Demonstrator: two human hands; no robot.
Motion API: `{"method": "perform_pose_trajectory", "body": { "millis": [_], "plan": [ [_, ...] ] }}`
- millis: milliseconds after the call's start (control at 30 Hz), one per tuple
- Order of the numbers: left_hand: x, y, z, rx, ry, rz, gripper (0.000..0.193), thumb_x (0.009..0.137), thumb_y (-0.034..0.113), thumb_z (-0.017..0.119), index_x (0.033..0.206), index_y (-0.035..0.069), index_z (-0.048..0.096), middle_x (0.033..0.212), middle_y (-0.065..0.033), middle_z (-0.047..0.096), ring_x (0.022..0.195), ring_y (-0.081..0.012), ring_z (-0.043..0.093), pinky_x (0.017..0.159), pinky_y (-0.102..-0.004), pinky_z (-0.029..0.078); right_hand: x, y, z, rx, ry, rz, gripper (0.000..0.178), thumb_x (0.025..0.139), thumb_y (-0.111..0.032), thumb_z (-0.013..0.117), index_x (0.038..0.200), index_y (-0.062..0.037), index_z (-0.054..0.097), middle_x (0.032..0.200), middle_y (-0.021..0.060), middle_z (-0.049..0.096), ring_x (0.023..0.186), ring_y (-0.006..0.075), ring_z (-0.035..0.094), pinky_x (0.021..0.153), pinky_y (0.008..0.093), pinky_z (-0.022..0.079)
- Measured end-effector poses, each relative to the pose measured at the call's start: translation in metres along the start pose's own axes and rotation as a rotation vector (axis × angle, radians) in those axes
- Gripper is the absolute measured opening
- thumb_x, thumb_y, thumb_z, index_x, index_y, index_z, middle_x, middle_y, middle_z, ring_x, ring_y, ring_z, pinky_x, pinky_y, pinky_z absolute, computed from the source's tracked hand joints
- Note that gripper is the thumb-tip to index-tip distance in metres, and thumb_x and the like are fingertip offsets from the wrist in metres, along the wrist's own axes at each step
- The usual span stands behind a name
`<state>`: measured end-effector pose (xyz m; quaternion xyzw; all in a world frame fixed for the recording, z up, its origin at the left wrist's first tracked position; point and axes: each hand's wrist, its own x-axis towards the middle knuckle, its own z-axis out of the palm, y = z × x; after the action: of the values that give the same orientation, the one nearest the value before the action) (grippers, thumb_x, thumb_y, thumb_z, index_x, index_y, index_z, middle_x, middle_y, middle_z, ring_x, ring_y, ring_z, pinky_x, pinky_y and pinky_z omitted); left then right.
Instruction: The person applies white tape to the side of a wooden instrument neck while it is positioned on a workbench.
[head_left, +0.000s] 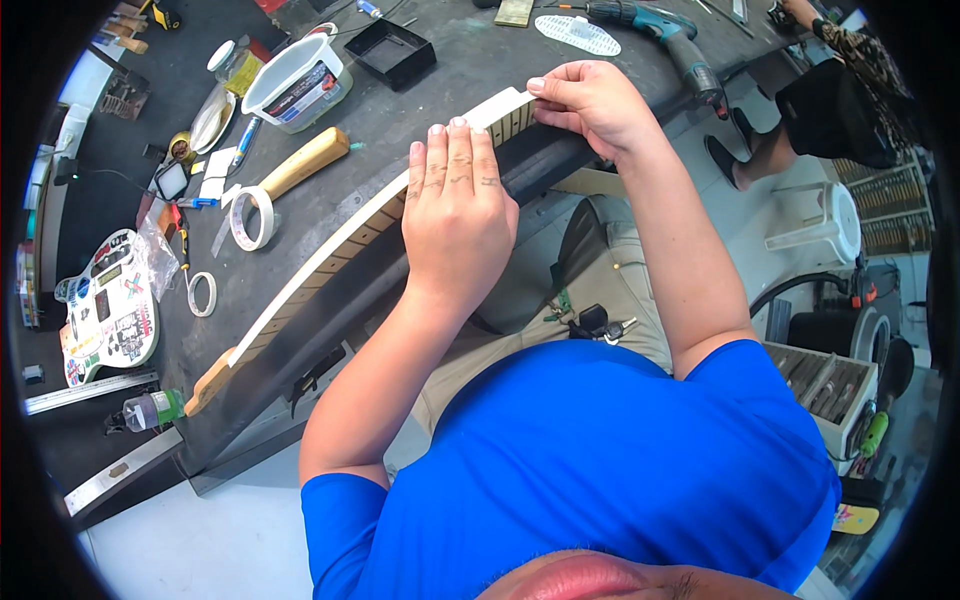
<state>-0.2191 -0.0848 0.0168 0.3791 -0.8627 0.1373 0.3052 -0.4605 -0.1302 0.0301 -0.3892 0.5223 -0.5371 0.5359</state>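
A wooden guitar neck (335, 257) with dark fret lines lies along the front edge of the dark workbench, its headstock (210, 384) at the near left. White tape (490, 108) runs lengthwise on the neck's far side. My left hand (456, 225) rests flat across the neck, fingers stretched out side by side, hiding part of it and of the tape. At the neck's far right end, my right hand (598, 108) pinches the tape's end between thumb and forefinger, its other fingers curled below.
Behind the neck are a tape roll (252, 219), a smaller roll (201, 294), a wooden handle (305, 163), a plastic tub (297, 92) and a black tray (391, 54). A cordless drill (668, 48) lies far right. A stickered guitar body (112, 310) is left; another person (838, 108) stands beyond.
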Motion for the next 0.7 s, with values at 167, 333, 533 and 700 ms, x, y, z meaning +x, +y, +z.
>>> {"method": "perform_pose_trajectory", "body": {
  "millis": [167,333,533,700],
  "plan": [
    [0.004,0.004,0.005,-0.030,0.008,0.011,0.062,0.087,0.011,0.077,0.145,-0.009,0.067,0.148,-0.0334,0.069,0.142,-0.0489,0.066,0.126,-0.0595,0.047,-0.001,0.000,0.000,-0.009,0.005,-0.002,0.026,0.103,-0.018,0.086,0.111,0.0031,0.074,0.109,0.0086,0.075,0.098,0.0172,0.074,0.094,0.0321,0.065],
    [0.010,0.009,0.013,-0.018,0.034,0.022,0.063,0.086,0.011,0.077,0.145,-0.009,0.067,0.147,-0.0335,0.069,0.140,-0.0490,0.067,0.124,-0.0596,0.048,0.000,0.001,0.000,-0.013,0.008,-0.005,0.026,0.102,-0.018,0.086,0.111,0.0035,0.074,0.108,0.0087,0.075,0.098,0.0167,0.074,0.094,0.0319,0.066],
    [0.023,0.023,0.023,0.012,0.060,0.019,0.063,0.086,0.013,0.075,0.145,-0.009,0.067,0.145,-0.0322,0.070,0.138,-0.0492,0.068,0.123,-0.0594,0.050,-0.001,0.004,-0.002,0.001,-0.004,-0.011,0.026,0.103,-0.018,0.086,0.111,0.0035,0.074,0.107,0.0083,0.074,0.098,0.0164,0.074,0.093,0.0324,0.066],
    [0.026,0.026,0.025,0.024,0.049,-0.003,0.062,0.086,0.014,0.075,0.143,-0.010,0.067,0.146,-0.0323,0.070,0.138,-0.0494,0.068,0.123,-0.0595,0.049,-0.002,0.003,-0.001,0.028,-0.005,-0.012,0.026,0.103,-0.018,0.085,0.112,0.0042,0.074,0.107,0.0086,0.074,0.099,0.0165,0.074,0.093,0.0326,0.066]
  ]
}}
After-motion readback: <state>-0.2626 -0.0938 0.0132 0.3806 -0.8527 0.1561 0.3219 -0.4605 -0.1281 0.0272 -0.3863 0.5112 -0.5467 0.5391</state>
